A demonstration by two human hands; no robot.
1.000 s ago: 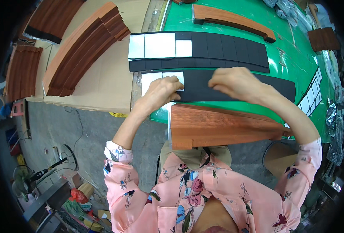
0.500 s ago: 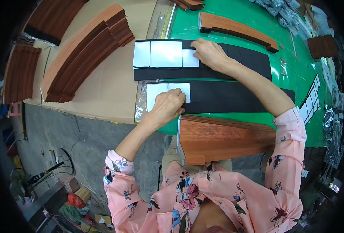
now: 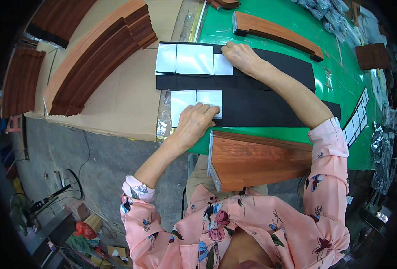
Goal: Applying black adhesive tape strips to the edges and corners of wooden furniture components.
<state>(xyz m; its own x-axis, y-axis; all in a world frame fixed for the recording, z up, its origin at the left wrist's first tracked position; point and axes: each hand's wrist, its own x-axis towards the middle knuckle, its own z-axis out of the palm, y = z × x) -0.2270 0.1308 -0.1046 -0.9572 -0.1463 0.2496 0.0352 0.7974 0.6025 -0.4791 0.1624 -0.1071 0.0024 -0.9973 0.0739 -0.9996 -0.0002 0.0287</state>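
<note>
Two long black strips lie one behind the other, their facing edges touching or nearly so. White rectangular pieces cover much of the far strip's left half. Two more white pieces are at the left end of the near strip. My left hand is closed, its bent fingers pressed at the right edge of those near white pieces. At the far strip, my right hand is closed in a pinch by the end of the smaller white piece. Its fingertips are partly hidden, so what they hold is unclear.
A wedge-shaped brown wooden piece stands between my body and the strips. A curved wooden moulding lies on cardboard to the left. Behind the strips, a slim wooden arch rests on the green tabletop.
The near strip has moved away from me, closing the green gap to the far strip. My left hand has shifted slightly right with it. My right hand stays at the far strip.
</note>
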